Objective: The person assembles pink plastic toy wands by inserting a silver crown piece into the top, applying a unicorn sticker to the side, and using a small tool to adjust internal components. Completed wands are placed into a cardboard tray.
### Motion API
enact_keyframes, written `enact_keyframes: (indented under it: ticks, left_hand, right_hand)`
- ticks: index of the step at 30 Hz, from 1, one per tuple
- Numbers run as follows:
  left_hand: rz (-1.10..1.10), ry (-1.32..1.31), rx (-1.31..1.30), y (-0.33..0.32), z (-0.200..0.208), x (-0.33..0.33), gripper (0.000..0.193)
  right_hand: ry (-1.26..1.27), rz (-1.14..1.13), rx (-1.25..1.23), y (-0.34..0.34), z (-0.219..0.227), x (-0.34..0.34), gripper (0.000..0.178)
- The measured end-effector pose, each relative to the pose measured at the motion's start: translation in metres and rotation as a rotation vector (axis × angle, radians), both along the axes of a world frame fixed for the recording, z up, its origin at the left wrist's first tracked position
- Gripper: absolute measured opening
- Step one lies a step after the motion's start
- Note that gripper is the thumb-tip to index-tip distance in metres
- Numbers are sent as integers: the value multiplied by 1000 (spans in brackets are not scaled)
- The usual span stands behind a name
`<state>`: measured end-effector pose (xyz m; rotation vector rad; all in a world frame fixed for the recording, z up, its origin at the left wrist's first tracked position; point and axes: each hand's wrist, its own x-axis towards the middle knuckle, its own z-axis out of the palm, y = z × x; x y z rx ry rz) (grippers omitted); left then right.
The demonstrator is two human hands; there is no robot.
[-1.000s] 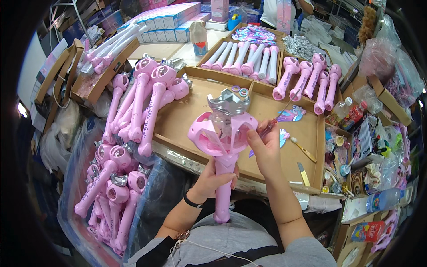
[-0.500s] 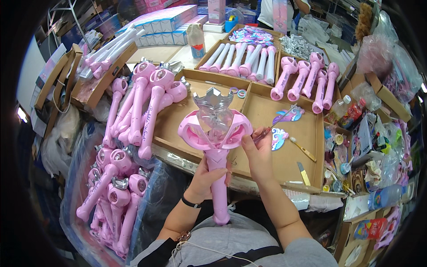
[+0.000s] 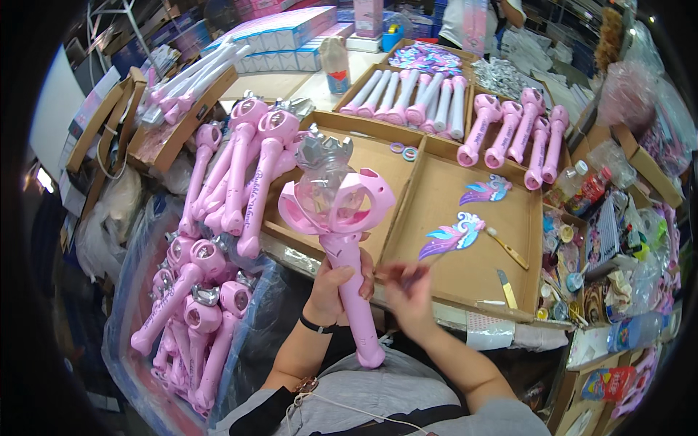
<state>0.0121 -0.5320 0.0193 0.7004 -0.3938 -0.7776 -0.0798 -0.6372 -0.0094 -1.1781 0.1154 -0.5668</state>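
A shallow cardboard tray [image 3: 465,272] lies before the person. Over its near-left edge stands a pink toy wand [image 3: 338,218], upright, silver crown on top. The left hand [image 3: 334,287] is wrapped around the wand's handle. The right hand [image 3: 407,287], blurred, pinches a thin stick bearing a blue-and-pink wing sticker [image 3: 452,235] above the tray.

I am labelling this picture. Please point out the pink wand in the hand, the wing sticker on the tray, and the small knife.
pink wand [image 3: 347,272], head view, on its handle.
wing sticker [image 3: 452,235], head view, on its blue middle.
small knife [image 3: 507,278], head view, on its blade.
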Motion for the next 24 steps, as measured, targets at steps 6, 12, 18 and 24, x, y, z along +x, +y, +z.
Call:
enact_keyframes:
  ticks: [6, 12, 18, 24]
  left_hand:
    - [32, -120, -203, 2, 3, 28, 90]
    - [141, 211, -437, -5, -10, 44, 103]
    - [-196, 231, -794, -7, -16, 42, 96]
    - [-564, 252, -1091, -16, -18, 47, 77]
  right_hand:
    - [312, 252, -296, 44, -66, -68, 61]
    - [117, 112, -482, 35, -83, -75, 60]
    - [110, 154, -664, 29, -73, -77, 59]
    - [118, 226, -704, 32, -75, -78, 62]
